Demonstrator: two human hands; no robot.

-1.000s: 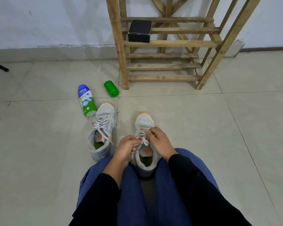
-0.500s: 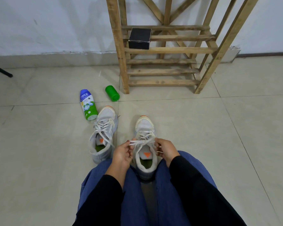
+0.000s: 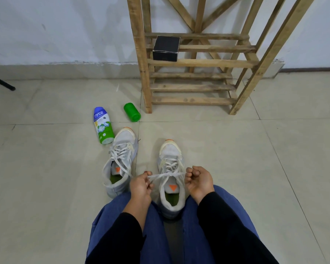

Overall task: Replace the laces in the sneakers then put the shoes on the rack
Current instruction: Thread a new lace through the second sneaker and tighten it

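Grey sneaker (image 3: 171,152) on floor before wooden rack (image 3: 198,63), between knees. Left hand (image 3: 141,185), right hand (image 3: 198,182): fingers pinching ends of white lace (image 3: 168,175), drawn taut. Lace judged soft, light, limp; grip near tips. Second sneaker (image 3: 122,147) alongside, laced.

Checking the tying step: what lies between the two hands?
In the head view, a taut lace runs from the left hand to the right hand, over the near sneaker.
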